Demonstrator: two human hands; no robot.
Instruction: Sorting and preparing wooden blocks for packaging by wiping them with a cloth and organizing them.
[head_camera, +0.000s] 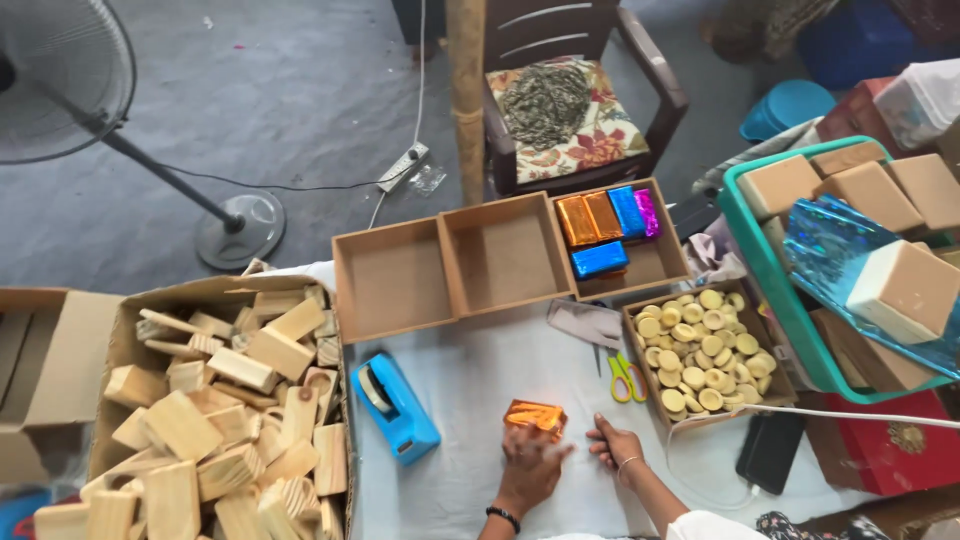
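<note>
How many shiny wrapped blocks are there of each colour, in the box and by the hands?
Orange or gold: 3, two in the wooden box and one on the table at the left hand
Blue: 2
Pink-purple: 1
Total: 6
The right hand rests on the table beside the orange block.

Open surface (480, 370) lies ahead of the left hand (530, 468), hemmed by tape dispenser (395, 405) left, scissors (626, 378) right, trays (450, 262) beyond.
</note>
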